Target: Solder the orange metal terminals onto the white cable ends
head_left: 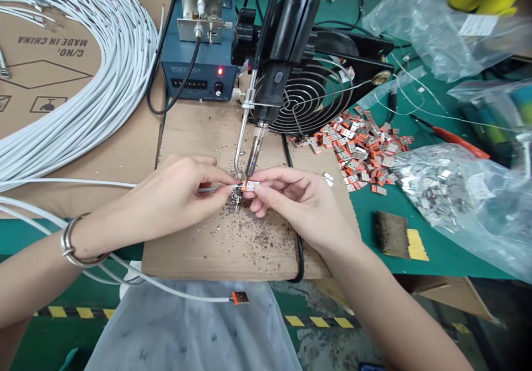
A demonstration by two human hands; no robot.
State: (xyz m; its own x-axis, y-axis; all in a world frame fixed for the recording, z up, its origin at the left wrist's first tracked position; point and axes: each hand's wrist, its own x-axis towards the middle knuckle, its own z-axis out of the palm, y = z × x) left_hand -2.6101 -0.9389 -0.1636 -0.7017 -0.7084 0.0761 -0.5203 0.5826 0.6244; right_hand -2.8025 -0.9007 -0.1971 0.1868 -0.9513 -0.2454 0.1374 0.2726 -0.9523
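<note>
Pinching white cable (103, 183) in left hand (178, 188), USB plug (252, 185) in right hand (303, 199), at soldering iron (276, 77); likely mid-join. With fitted plug (240, 298) at 6 o'clock, unused loose connectors (347, 133) at 3.

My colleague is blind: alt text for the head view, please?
Left hand holding a white cable to a metal connector in the right hand, beneath a soldering iron; bundled white cables lie left, a pile of connectors right.

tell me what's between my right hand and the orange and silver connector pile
In the head view, small silvery pieces lie on the cardboard between your right hand and the connector pile.
</note>
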